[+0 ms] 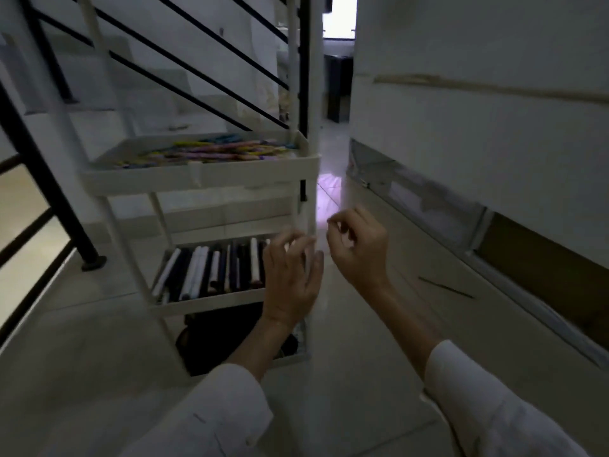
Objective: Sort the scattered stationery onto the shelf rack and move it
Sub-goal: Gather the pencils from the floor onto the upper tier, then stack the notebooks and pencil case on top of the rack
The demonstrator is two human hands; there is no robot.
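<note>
Head view: white shelf rack (197, 179) stands on tiled floor (82, 341) beside stair railing (51, 183). Coloured pens (211, 150) lie in upper tray, dark and white markers (211, 268) in middle tray. Left hand (291, 278) at rack's near right post (308, 212), grip wide, fingers loosely spread. Right hand (359, 245) just right of post, fingers curled, nothing visible in grip.
</note>
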